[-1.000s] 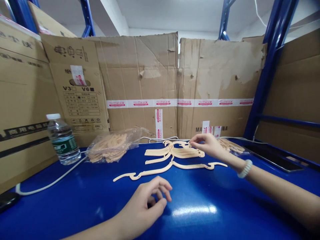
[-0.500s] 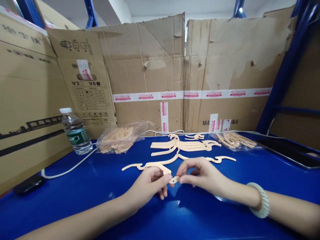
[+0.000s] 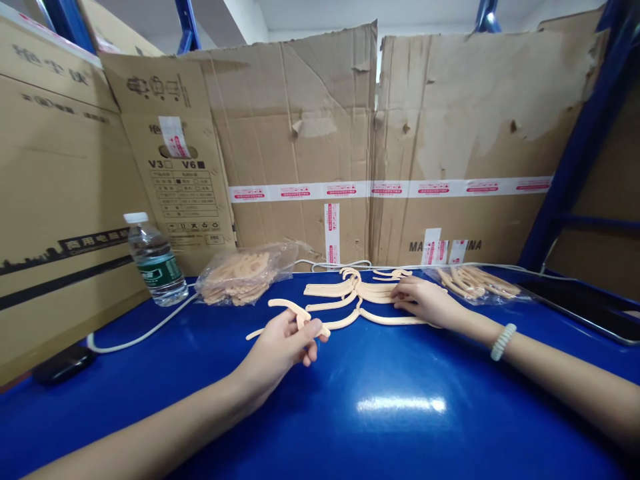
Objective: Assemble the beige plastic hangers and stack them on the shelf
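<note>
My left hand (image 3: 287, 340), fingers closed, holds beige plastic folding-hanger pieces (image 3: 290, 307) above the table; a curved arm sticks out over the fingers, and the lower part is partly hidden. My right hand (image 3: 425, 300) reaches over the right-hand stack of curved hanger arms (image 3: 374, 292). Its thumb and fingers are a little apart at the strips; whether they touch one is unclear. To the left lie matching hanger arms (image 3: 327, 289). Longer curved hanger strips (image 3: 390, 319) lie in front, partly covered by both hands. Small hooks (image 3: 350, 273) sit at the back.
A clear bag of beige parts (image 3: 240, 277) lies back left, beside a water bottle (image 3: 157, 263). Another bag of strips (image 3: 477, 283) and a dark phone-like slab (image 3: 580, 310) are at right. Cardboard (image 3: 300, 153) walls the back. A black object (image 3: 65, 365) and white cable lie left.
My right hand has left the piece between both hands and moved right and away to the stacked arms. My left hand keeps its pieces and has shifted slightly left and up.
</note>
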`<control>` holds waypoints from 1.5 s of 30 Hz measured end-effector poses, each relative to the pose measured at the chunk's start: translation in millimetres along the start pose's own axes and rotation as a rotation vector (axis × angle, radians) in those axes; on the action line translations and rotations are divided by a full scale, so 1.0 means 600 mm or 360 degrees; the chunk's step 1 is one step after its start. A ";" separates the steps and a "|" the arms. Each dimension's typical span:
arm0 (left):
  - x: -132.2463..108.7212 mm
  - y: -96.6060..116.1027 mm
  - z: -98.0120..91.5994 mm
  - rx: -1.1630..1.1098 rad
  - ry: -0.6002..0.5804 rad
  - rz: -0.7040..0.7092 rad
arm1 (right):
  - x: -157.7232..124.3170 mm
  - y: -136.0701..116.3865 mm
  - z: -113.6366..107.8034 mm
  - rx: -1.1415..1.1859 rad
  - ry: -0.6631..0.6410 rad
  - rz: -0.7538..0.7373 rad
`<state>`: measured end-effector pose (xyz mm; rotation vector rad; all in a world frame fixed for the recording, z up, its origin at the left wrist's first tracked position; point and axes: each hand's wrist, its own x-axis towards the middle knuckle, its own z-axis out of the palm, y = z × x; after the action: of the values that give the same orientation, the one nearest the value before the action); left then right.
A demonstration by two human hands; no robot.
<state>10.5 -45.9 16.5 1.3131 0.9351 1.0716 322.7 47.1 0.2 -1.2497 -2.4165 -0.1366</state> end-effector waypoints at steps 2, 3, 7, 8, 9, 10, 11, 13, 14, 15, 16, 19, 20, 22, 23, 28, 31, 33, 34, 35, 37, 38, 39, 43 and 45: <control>0.009 0.007 -0.010 -0.0042 0.0079 0.0027 | 0.001 0.000 0.005 0.0046 0.0050 0.0009; 0.014 0.010 -0.015 -0.0065 0.0114 0.0033 | 0.002 0.000 0.006 0.0067 0.0071 0.0001; 0.033 0.022 -0.040 -0.0094 0.0166 0.0061 | 0.003 -0.002 0.004 0.0147 0.0071 -0.0049; 0.037 0.024 -0.046 -0.0095 0.0165 0.0070 | 0.003 -0.002 0.000 0.0176 0.0047 -0.0024; 0.041 0.026 -0.052 -0.0104 0.0171 0.0077 | 0.003 -0.002 -0.004 0.0219 0.0017 0.0019; 0.045 0.027 -0.058 -0.0121 0.0179 0.0082 | 0.003 -0.003 -0.009 0.0278 -0.0016 0.0069; 0.048 0.028 -0.063 -0.0146 0.0188 0.0087 | 0.003 -0.003 -0.015 0.0351 -0.0050 0.0117; 0.055 0.028 -0.072 -0.0197 0.0198 0.0093 | 0.004 -0.004 -0.028 0.0517 -0.0071 0.0176; 0.058 0.028 -0.075 -0.0221 0.0198 0.0089 | 0.004 -0.005 -0.035 0.0605 -0.0054 0.0184; 0.060 0.027 -0.078 -0.0248 0.0192 0.0079 | 0.005 -0.006 -0.041 0.0691 -0.0033 0.0188; 0.063 0.026 -0.079 -0.0281 0.0191 0.0063 | 0.005 -0.006 -0.048 0.0771 -0.0021 0.0193; 0.065 0.023 -0.079 -0.0398 0.0192 -0.0009 | 0.005 -0.011 -0.066 0.0960 -0.0035 0.0225; 0.065 0.022 -0.078 -0.0437 0.0185 -0.0032 | 0.005 -0.013 -0.072 0.0999 -0.0044 0.0235; 0.061 0.021 -0.074 -0.0515 0.0133 -0.0096 | 0.003 -0.019 -0.082 0.1058 -0.0036 0.0239; 0.059 0.022 -0.072 -0.0558 0.0080 -0.0134 | 0.002 -0.023 -0.086 0.1079 -0.0037 0.0232; 0.047 0.025 -0.060 -0.0742 -0.0198 -0.0189 | -0.001 -0.038 -0.094 0.1103 -0.0059 0.0138; 0.043 0.025 -0.056 -0.0758 -0.0219 -0.0184 | -0.001 -0.040 -0.093 0.1068 -0.0043 0.0102; 0.042 0.024 -0.054 -0.0750 -0.0230 -0.0196 | 0.000 -0.041 -0.092 0.1035 -0.0032 0.0086; 0.042 0.024 -0.054 -0.0746 -0.0241 -0.0198 | 0.000 -0.041 -0.091 0.1024 -0.0028 0.0078; 0.043 0.023 -0.054 -0.0744 -0.0252 -0.0200 | -0.001 -0.041 -0.092 0.1018 -0.0022 0.0072; 0.043 0.022 -0.055 -0.0744 -0.0262 -0.0200 | -0.001 -0.042 -0.092 0.1015 -0.0012 0.0072; 0.044 0.022 -0.055 -0.0747 -0.0252 -0.0202 | -0.002 -0.043 -0.092 0.1013 -0.0010 0.0071; 0.044 0.022 -0.055 -0.0751 -0.0231 -0.0208 | -0.002 -0.043 -0.092 0.1009 -0.0009 0.0067; 0.044 0.022 -0.052 -0.0727 -0.0132 -0.0223 | -0.004 -0.039 -0.090 0.1004 -0.0008 0.0011; 0.043 0.021 -0.050 -0.0696 -0.0094 -0.0191 | -0.005 -0.037 -0.088 0.1009 -0.0011 -0.0005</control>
<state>-12.2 -13.5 28.7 0.9109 0.6771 1.0650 323.1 17.2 49.3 -0.9418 -2.1960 0.5877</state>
